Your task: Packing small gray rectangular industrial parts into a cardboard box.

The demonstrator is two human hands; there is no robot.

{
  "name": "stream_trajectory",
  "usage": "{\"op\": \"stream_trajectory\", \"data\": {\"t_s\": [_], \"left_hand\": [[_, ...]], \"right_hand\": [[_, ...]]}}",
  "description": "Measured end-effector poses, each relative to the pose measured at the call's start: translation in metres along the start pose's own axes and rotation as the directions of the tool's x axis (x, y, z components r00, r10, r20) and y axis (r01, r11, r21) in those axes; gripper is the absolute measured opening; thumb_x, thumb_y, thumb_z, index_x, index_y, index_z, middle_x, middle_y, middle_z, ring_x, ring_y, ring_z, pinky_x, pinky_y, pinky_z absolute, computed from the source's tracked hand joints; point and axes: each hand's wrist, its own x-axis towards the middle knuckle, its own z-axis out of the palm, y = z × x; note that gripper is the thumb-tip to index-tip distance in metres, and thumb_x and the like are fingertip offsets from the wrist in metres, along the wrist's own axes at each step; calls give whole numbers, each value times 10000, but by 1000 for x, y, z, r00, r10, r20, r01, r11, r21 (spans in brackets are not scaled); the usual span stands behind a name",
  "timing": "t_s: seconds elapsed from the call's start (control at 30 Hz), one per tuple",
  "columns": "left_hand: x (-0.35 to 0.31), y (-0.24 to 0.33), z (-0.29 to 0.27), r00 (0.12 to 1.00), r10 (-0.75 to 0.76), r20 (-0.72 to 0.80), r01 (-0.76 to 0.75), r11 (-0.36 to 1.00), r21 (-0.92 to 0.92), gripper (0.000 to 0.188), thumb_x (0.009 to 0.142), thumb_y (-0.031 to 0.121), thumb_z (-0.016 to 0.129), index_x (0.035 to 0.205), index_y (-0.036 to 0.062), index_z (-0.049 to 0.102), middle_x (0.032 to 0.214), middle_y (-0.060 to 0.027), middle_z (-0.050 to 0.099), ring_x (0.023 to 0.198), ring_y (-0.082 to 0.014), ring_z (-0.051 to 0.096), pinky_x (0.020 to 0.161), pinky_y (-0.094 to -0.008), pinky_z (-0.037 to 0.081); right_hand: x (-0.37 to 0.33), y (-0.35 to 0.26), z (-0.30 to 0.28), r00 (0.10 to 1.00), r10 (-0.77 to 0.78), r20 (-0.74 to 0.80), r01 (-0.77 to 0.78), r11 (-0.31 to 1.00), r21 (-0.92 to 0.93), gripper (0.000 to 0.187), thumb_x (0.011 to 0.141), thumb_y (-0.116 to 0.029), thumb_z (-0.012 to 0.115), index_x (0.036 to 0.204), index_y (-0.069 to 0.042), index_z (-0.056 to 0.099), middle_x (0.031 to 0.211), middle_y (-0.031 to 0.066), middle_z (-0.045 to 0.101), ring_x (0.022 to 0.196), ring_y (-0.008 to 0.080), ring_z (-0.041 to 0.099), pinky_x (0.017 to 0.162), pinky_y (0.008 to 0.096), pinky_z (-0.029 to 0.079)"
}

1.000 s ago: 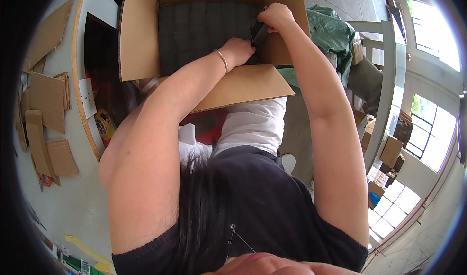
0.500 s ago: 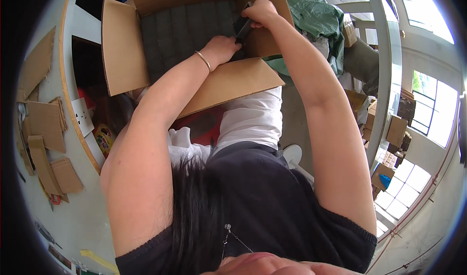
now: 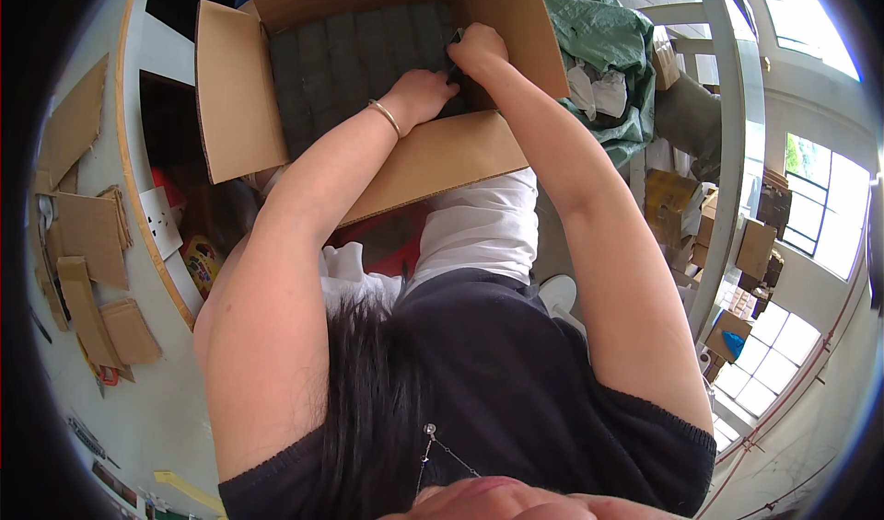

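An opened cardboard box (image 3: 236, 97) stands in front of me with its flaps spread. Rows of dark grey, block-like pieces (image 3: 345, 55) fill most of it, packed side by side. At the right end of the rows, my right hand (image 3: 479, 49) is closed on a thin dark grey piece (image 3: 455, 38), mostly hidden by the fingers. My left hand (image 3: 424, 95), with a bangle at its wrist, is bent over the near right part of the rows. Its fingers are curled close to that same piece; what they grip is hidden.
Right of the box lies a green tarp (image 3: 603, 37) with white crumpled material. A white table (image 3: 175, 382) with flat cardboard pieces (image 3: 92, 235) runs along the left. A pale metal frame (image 3: 727, 133) stands at the right, with stacked cartons (image 3: 750, 248) beyond.
My right hand has moved down and slightly left, lowering the dark grey piece deeper into the box beside the rows. My left hand has barely shifted.
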Motion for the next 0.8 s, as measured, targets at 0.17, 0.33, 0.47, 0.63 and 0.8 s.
{"op": "stream_trajectory", "data": {"t_s": [0.17, 0.33, 0.47, 0.63, 0.8], "left_hand": [[1, 2, 0, 1000, -24, -6, 24, 1000, -5, 265, 858, 125, 441, 1041, 143, 631, 981, -136, 604, 908, -293, 619, 769, -396, 511], [-1, -4, 11, 996, 6, -85, -7, 1000, -14, 229, 819, 168, 516, 1015, 141, 632, 939, -132, 589, 827, -299, 613, 720, -413, 503], [-1, -1, 9, 993, -6, -115, 2, 999, -36, 226, 817, 136, 478, 984, 126, 630, 933, -131, 586, 812, -296, 612, 717, -407, 494], [-7, 0, 5, 995, -29, -94, 24, 999, -45, 228, 825, 126, 459, 977, 122, 630, 920, -124, 579, 824, -282, 601, 724, -397, 478], [-7, 1, 10, 989, -26, -144, 15, 997, -80, 220, 815, 126, 463, 963, 101, 623, 898, -119, 572, 808, -283, 589, 721, -397, 470]], "right_hand": [[-6, 1, -2, 1000, -4, -17, 4, 1000, -11, 316, 720, -184, 645, 939, 42, 617, 988, 245, 633, 958, 366, 619, 822, 422, 508], [-11, 8, 4, 994, -79, -79, 78, 997, -13, 423, 717, -266, 672, 945, 80, 587, 895, 264, 638, 878, 382, 631, 780, 438, 511], [-3, 20, 7, 997, -75, 19, 75, 997, 9, 375, 736, -233, 656, 886, 96, 554, 740, 236, 645, 672, 327, 665, 672, 403, 536], [-10, 18, 3, 995, -44, 93, 43, 999, 11, 395, 736, -229, 656, 937, 87, 533, 844, 254, 629, 793, 367, 634, 741, 427, 515], [-38, 15, -7, 996, -93, -10, 92, 995, -22, 392, 741, -235, 651, 908, 94, 521, 796, 268, 631, 766, 392, 641, 726, 443, 514]]}}
